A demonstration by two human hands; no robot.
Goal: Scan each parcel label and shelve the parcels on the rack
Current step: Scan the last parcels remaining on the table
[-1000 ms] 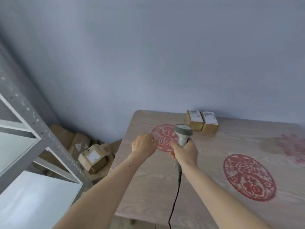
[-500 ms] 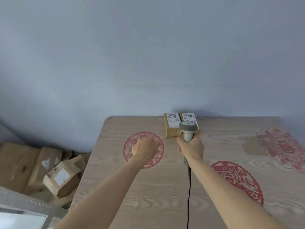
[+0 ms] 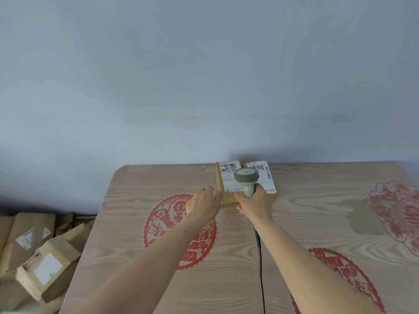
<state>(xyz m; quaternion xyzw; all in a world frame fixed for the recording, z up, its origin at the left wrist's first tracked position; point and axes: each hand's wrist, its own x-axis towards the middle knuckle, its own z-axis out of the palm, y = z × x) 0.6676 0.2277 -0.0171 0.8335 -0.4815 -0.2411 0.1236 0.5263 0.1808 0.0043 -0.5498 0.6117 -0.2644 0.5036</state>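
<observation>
**Scan step: scanner over the two parcels at the far edge**

Step in hand looks like the scan. Right hand (image 3: 254, 203) has its fingers wrapped round the scanner (image 3: 246, 177) handle, with the scanner head held over the two parcels; its cable (image 3: 260, 264) trails back toward the near edge. Left hand (image 3: 203, 203) reaches in beside the left parcel (image 3: 226, 184), fingers extended and loose, gripping nothing — whether the fingertips touch the box's side I cannot tell.

Parcels: two small brown boxes side by side, touching, white labels face up, at the far edge of the worktop (image 3: 317, 211) by the wall. The right parcel (image 3: 269, 180) is partly hidden behind the scanner head and hand.

Next move, my read: get one barcode cleanly under the scanner, probably the left box since the free hand is at it. Then that hand has to grip the box and carry it to the rack, which is not in view. The labels sit close together, so a misread of the neighbouring code is the risk.

Surface and room: wood-grain worktop with red paper-cut style roundels (image 3: 179, 230) on it, plus a bare patch at the right. Plain pale wall (image 3: 204, 87) behind. On the floor at left, a heap of cardboard boxes (image 3: 45, 268) — some labelled, one battered.
</observation>
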